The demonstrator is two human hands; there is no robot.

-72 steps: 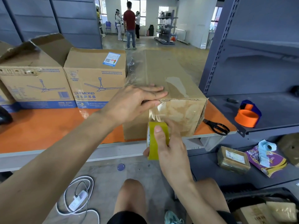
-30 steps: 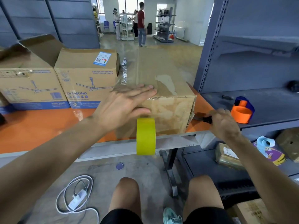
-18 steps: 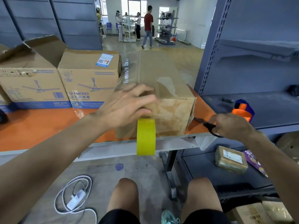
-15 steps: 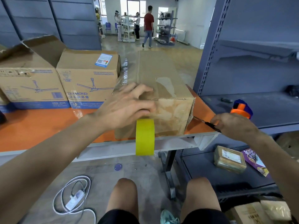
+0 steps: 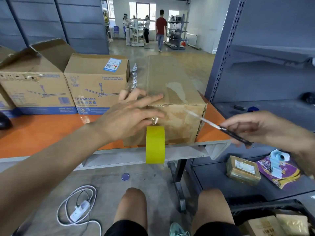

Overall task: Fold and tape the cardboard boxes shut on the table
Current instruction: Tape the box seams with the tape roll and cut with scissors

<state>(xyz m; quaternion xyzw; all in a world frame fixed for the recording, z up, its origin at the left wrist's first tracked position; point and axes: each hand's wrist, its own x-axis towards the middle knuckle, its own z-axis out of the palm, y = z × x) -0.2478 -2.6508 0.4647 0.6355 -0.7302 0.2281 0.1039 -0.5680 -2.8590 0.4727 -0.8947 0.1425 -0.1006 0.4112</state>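
Brown cardboard box (image 5: 179, 126) sits at the orange desk (image 5: 42, 133) edge under your left hand (image 5: 126, 120), its fingers (image 5: 150, 99) spread flat on top, yellow tape roll (image 5: 155, 145) hanging below, while your right hand (image 5: 265, 128) pinches scissors (image 5: 226, 131).

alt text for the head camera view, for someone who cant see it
A person's left hand presses flat on the near top edge of a cardboard box on an orange table, while a yellow tape roll hangs from the box's front. Their right hand holds scissors, blades pointing toward the box.
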